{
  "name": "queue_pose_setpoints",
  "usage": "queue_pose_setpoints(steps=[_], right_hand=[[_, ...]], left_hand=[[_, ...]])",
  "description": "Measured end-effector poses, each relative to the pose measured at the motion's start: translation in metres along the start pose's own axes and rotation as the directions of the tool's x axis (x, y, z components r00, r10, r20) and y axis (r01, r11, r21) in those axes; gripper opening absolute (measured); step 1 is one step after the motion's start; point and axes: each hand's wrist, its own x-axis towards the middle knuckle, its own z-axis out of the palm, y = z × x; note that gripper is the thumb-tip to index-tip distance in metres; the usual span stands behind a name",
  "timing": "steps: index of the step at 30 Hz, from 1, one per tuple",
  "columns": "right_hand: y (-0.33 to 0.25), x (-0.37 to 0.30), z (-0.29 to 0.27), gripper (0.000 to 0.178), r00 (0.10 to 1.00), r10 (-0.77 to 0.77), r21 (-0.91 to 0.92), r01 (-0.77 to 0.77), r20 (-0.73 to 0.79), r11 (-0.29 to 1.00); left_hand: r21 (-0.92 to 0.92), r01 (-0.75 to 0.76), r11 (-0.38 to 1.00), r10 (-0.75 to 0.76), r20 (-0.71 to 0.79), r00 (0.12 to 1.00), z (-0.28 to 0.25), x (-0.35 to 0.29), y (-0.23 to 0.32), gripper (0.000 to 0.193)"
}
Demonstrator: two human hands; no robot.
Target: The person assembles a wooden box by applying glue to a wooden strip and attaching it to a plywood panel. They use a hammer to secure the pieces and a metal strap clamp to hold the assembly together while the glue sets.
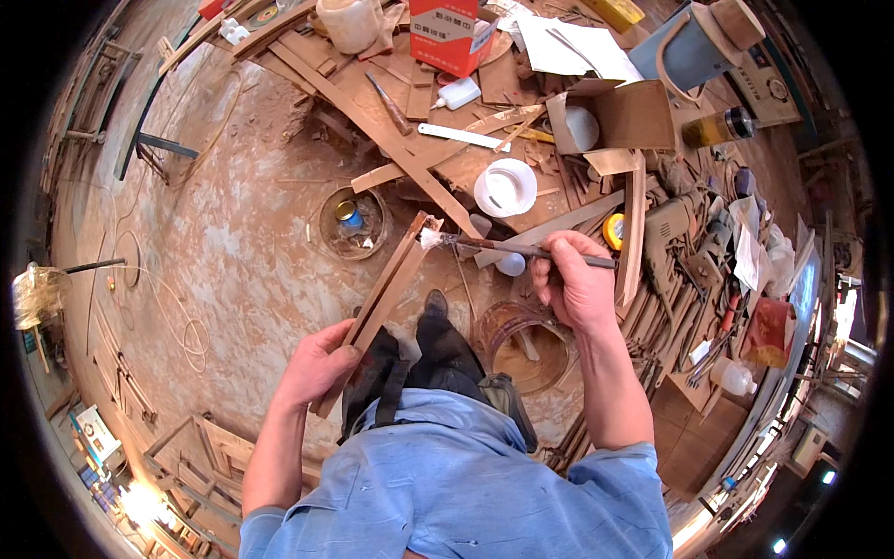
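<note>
One white tub (pixel 506 188) serves as landmark. To its left and nearer the wearer, the left hand (pixel 322 362) is closed around the grooved strip (pixel 396 284), whose far end lies just short of the tub. To the tub's right, also nearer the wearer, the right hand (pixel 575 279) grips the brush (pixel 498 246) by its handle; white matter (pixel 429 238) at the tip appears to meet that end. Good practice, in judgement: steady the strip, load lightly, stroke evenly, avoid pooling in the groove.
</note>
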Motion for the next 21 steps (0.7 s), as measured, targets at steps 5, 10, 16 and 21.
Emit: queue_pose_setpoints(steps=[5, 10, 16, 21], right_hand=[[-0.001, 0.004, -0.004, 0.016, 0.994, -0.109, 0.030, 0.110, -0.027, 0.993], [0.002, 0.008, -0.001, 0.015, 0.997, -0.079, 0.025, 0.080, -0.028, 0.997], [-0.005, 0.003, 0.008, 0.017, 0.995, -0.092, 0.047, 0.090, 0.033, 0.995], [-0.001, 0.008, 0.006, 0.016, 0.989, -0.135, -0.020, 0.134, -0.062, 0.991]], left_hand=[[0.016, -0.012, 1.000, 0.012, 0.009, 1.000, -0.002, -0.002, -0.001, 0.042], [0.015, -0.023, 1.000, 0.023, -0.002, 1.000, -0.004, -0.003, -0.002, 0.042], [0.023, -0.023, 0.999, 0.023, 0.004, 1.000, -0.007, -0.004, -0.002, 0.043], [0.042, -0.034, 0.999, 0.034, -0.009, 0.999, -0.005, -0.002, -0.001, 0.045]])
